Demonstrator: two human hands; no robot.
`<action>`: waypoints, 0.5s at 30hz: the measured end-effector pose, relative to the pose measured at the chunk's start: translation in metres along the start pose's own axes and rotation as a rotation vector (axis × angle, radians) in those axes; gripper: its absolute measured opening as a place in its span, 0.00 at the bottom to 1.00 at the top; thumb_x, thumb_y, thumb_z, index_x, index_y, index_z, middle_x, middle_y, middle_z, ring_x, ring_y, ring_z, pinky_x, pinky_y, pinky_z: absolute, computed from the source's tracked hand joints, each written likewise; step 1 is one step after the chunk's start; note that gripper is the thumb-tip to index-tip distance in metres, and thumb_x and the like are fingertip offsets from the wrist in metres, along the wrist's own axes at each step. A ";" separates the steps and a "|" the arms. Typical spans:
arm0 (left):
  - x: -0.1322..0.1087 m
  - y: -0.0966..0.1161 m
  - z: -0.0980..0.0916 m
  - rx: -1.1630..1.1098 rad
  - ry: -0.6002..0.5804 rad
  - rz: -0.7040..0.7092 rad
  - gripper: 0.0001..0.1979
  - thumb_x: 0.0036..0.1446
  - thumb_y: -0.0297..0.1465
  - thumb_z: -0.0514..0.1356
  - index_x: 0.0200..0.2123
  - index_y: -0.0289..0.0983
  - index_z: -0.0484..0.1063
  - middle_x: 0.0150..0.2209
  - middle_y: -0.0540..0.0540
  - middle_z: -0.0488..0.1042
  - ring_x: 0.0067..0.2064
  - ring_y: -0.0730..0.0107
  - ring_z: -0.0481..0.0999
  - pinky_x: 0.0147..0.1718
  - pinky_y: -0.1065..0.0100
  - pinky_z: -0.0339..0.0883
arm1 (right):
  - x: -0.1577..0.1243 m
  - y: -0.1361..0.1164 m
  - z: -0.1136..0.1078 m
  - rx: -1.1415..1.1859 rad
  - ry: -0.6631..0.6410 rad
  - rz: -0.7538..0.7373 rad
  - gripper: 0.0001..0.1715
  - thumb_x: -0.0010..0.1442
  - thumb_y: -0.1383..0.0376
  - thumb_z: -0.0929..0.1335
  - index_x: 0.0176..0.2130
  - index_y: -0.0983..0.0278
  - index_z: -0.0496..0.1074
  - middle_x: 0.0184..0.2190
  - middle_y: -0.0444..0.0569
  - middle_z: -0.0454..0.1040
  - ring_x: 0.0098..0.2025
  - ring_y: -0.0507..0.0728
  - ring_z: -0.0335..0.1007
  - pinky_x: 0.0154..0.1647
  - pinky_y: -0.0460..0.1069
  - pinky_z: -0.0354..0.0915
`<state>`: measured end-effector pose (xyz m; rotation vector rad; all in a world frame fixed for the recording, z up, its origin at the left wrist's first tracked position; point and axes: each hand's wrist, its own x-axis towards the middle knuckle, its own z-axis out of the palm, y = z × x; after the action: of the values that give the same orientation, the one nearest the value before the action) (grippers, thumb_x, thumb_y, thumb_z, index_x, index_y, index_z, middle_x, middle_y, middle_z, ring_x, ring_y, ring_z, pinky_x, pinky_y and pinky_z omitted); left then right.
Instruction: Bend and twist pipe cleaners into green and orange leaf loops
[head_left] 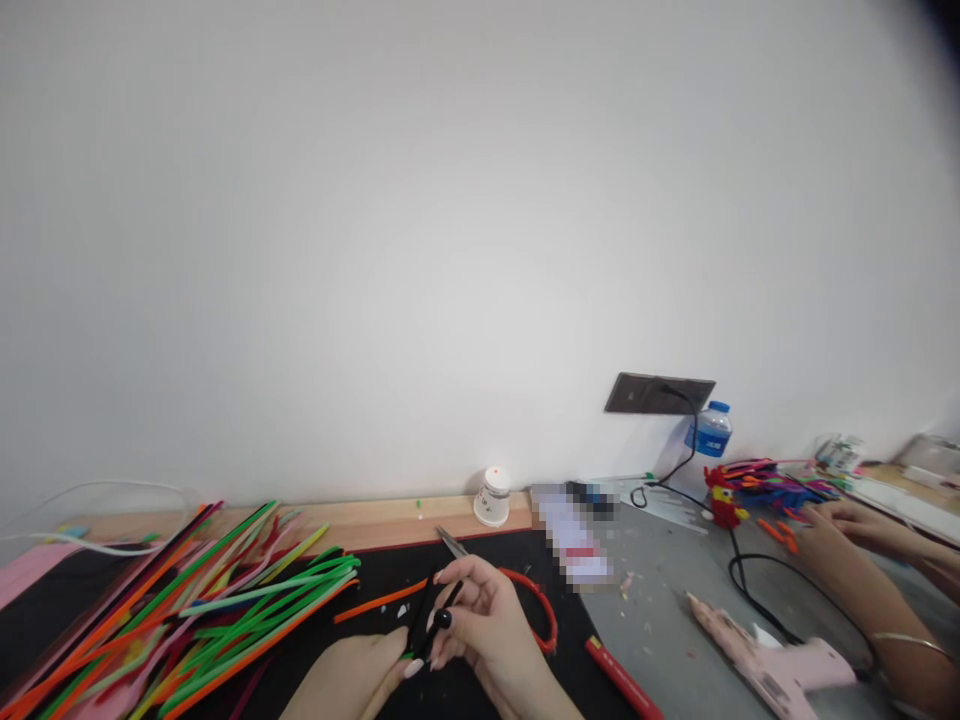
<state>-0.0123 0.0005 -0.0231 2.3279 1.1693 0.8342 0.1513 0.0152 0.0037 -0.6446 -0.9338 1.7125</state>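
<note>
Low in the middle of the head view, my left hand (358, 672) and my right hand (487, 615) meet over a black mat (300, 665). Between them is a black pipe cleaner (420, 612), pinched by the fingers of both hands. A small round black ball (442, 619) shows at my right fingers; whether it belongs to the pipe cleaner I cannot tell. An orange pipe cleaner (379, 604) lies behind my left hand. Just beyond my fingertips, scissor blades (451, 542) point away, their lower part hidden. A red-orange loop (553, 625) curves out beside my right hand.
Many-coloured pipe cleaners (247, 620) spread over the left side. A white paper cup (493, 500) stands upside down near the wall. Rightward are a red tube-like tool (621, 680), a pink glue gun (780, 660) with its cord, a bottle (711, 430) and another person's hands (832, 535).
</note>
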 end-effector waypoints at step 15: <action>0.000 -0.017 0.020 0.339 -0.214 -0.036 0.11 0.54 0.29 0.49 0.32 0.41 0.71 0.25 0.48 0.78 0.26 0.62 0.77 0.22 0.73 0.63 | 0.001 0.003 -0.007 -0.103 -0.026 0.084 0.12 0.42 0.68 0.72 0.26 0.72 0.67 0.15 0.48 0.70 0.14 0.51 0.67 0.14 0.43 0.64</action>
<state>-0.0084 0.0085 -0.0475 2.5758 1.3371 0.3827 0.1549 0.0172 -0.0021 -0.7394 -1.0314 1.7588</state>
